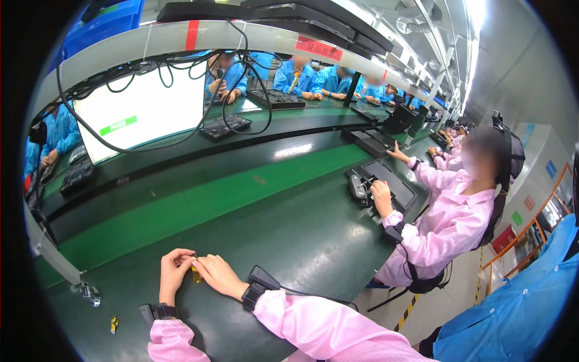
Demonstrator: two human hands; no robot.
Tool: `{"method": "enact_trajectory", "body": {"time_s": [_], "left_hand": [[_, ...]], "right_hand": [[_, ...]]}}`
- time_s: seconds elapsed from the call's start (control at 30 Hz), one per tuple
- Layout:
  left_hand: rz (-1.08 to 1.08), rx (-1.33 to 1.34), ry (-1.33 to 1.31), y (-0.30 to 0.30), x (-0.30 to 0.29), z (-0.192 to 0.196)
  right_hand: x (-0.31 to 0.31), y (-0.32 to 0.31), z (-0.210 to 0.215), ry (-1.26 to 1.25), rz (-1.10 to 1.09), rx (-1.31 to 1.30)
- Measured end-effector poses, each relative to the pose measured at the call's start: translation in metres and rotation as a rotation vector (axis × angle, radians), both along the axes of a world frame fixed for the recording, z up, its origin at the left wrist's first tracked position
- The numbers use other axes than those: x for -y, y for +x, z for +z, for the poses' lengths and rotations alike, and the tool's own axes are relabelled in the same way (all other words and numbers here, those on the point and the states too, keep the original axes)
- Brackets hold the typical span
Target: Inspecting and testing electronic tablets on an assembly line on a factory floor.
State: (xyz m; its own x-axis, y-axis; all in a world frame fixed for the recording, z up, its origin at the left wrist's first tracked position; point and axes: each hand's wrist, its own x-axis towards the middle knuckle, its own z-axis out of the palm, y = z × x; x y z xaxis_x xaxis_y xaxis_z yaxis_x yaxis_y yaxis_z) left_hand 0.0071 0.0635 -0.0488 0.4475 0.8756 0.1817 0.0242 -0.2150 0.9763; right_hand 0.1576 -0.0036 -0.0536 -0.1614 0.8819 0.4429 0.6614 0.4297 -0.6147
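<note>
One small gold-coloured strip [196, 276] shows in the head view between the left hand [174, 269] and the right hand [219, 279], its lower part visible just below the right hand's fingertips. The left hand's thumb and fingers are pressed together, seemingly pinching the strip's upper end; the right hand's fingers lie bent over that same end, and I cannot tell whether they grip it or only steady it. Whether the strip touches the dark green counter [283, 244] is also unclear. A second gold-coloured piece [114, 324] lies on the counter to the left of the left hand and nearer the person, with a clear, shiny object [91, 294] farther left.

To work the strip well, I would keep the left hand's pinch light and near the edge, let the right hand do the fine movement, and avoid creasing it, since it looks thin. Resting both wrists on the counter should help steadiness.
</note>
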Motion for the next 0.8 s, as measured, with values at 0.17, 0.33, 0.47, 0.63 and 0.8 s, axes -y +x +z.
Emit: {"method": "enact_trajectory", "body": {"time_s": [0.17, 0.33, 0.47, 0.63, 0.8], "left_hand": [[0.011, -0.001, 0.03, -0.001, -0.004, -0.008], [0.001, 0.016, 0.034, 0.003, -0.003, -0.008], [0.006, 0.028, 0.032, 0.001, -0.003, -0.006], [0.015, 0.032, 0.039, -0.004, 0.0, -0.006], [-0.002, 0.022, 0.031, 0.0, -0.005, -0.009]], "right_hand": [[-0.002, -0.004, -0.006, 0.037, -0.019, -0.045], [-0.001, -0.001, -0.008, 0.069, -0.057, -0.076], [-0.002, -0.003, -0.008, 0.091, -0.04, -0.083], [-0.002, -0.007, -0.009, 0.1, -0.023, -0.078], [-0.001, -0.003, -0.008, 0.11, -0.042, -0.075]]}}
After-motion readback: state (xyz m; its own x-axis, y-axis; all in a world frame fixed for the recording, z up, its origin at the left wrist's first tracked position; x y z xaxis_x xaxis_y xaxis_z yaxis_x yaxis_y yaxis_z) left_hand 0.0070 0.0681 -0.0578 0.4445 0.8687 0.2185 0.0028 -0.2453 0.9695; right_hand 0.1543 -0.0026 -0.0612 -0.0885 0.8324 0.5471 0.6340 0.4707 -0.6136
